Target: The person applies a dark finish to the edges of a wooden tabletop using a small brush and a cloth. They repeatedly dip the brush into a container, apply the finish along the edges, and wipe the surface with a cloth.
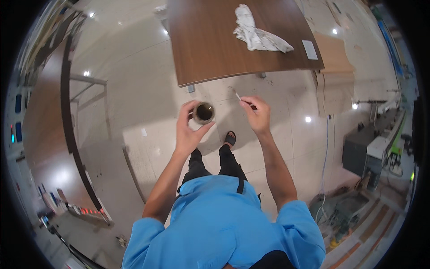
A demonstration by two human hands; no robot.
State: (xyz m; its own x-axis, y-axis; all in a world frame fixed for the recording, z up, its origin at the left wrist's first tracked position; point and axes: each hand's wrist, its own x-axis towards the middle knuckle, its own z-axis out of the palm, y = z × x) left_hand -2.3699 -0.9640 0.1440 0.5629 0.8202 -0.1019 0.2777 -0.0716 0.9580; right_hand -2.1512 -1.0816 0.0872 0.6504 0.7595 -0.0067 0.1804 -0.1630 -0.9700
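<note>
My left hand (188, 130) grips a small round open can (204, 112) with dark liquid inside, held upright at chest height over the floor. My right hand (256, 114) pinches a thin stick or small brush (236, 94), its tip raised and pointing away, a short way right of the can and not touching it. Ahead of both hands lies a brown wooden board (210, 49) with a crumpled white rag (257, 33) and a small pale rectangular pad (310, 49) on it.
I stand on a glossy pale tiled floor (148, 134). A large dark-edged brown panel (49, 125) curves along the left. Cardboard sheets (333, 67) lie right of the board. A machine (371, 152) and a cable (326, 152) sit at the right.
</note>
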